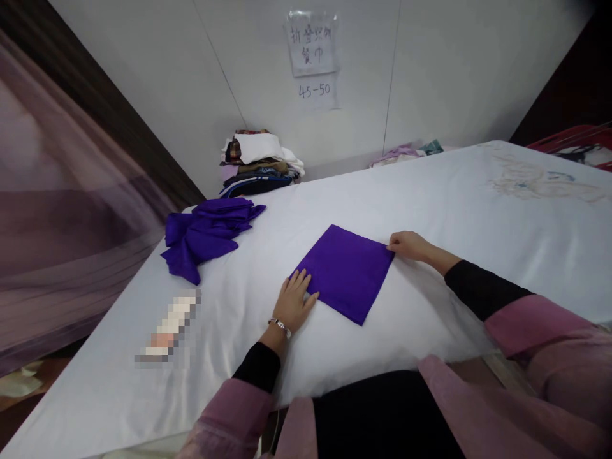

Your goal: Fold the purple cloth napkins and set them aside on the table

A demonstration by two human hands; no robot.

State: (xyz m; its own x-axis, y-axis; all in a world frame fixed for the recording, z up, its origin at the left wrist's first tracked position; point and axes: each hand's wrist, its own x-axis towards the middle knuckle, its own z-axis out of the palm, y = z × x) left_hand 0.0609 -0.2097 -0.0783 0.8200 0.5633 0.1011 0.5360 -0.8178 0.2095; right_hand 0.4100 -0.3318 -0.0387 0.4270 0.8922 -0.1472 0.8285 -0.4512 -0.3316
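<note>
A purple cloth napkin [347,271] lies folded into a flat square on the white-covered table, turned so that its corners point roughly away, toward me and to the sides. My left hand [295,298] rests on its left corner with the fingers stretched out, pressing the cloth flat. At the right corner, my right hand [406,247] pinches the napkin's edge between thumb and fingers. Further left sits a loose, crumpled heap of purple cloths [208,233], apart from both hands.
A pixelated oblong object [169,325] lies on the white sheet [229,389] at the left. Stacked folded clothes [261,166] stand behind the far edge, with more fabric [406,153] further right. A handwritten paper sign [313,57] hangs on the wall. A sheer curtain [71,191] borders the left side.
</note>
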